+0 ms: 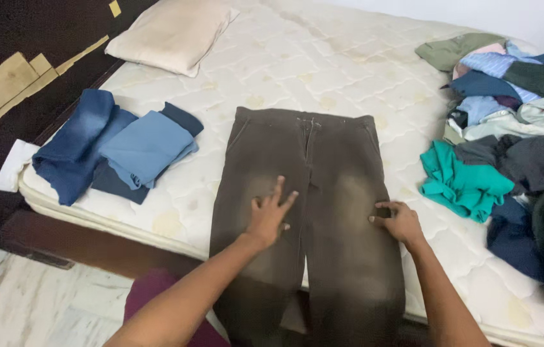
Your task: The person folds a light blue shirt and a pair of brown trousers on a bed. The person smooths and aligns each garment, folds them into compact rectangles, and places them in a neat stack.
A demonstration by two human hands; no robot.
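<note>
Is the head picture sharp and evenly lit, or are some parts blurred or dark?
Head view: soft, even light on the mattress; brown trousers and both hands fairly sharp; slight blur throughout; the far left beside the bed is dark; no glare.

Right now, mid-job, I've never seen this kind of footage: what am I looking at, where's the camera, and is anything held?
There is no machine: a person works with bare hands, and the one picture comes from a camera on their head, looking down. Brown trousers lie flat on a white mattress. The left hand presses flat on one leg; the right hand rests at the other leg's outer edge. Neither has a closed grip. Folded blue jeans lie left, a clothes pile right, a pillow behind.
</note>
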